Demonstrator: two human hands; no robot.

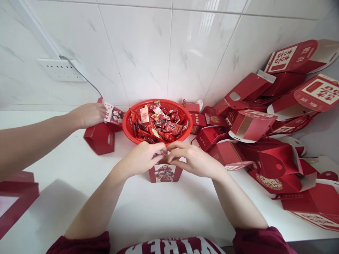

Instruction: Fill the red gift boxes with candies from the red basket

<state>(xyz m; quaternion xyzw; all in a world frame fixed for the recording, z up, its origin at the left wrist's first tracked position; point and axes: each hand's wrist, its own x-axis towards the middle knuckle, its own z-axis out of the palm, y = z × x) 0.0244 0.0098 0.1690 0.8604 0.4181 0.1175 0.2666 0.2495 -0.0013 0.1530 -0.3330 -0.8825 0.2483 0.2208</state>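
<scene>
Our left hand [141,157] and right hand [193,158], fingers curled, grip unclear, could crease the near red boxy cardboard carton [164,174] by overpressing.

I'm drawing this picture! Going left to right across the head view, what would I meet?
Cut-off red box, wall socket, another red box, red basket of wrapped packets, heap of red boxes.

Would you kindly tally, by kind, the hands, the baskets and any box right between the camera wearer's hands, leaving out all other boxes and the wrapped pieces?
Camera wearer's hands: 2, left hand and right hand
Co-worker's hand: 1
Red plastic basket: 1
Red printed box: 1
Total: 5
</scene>
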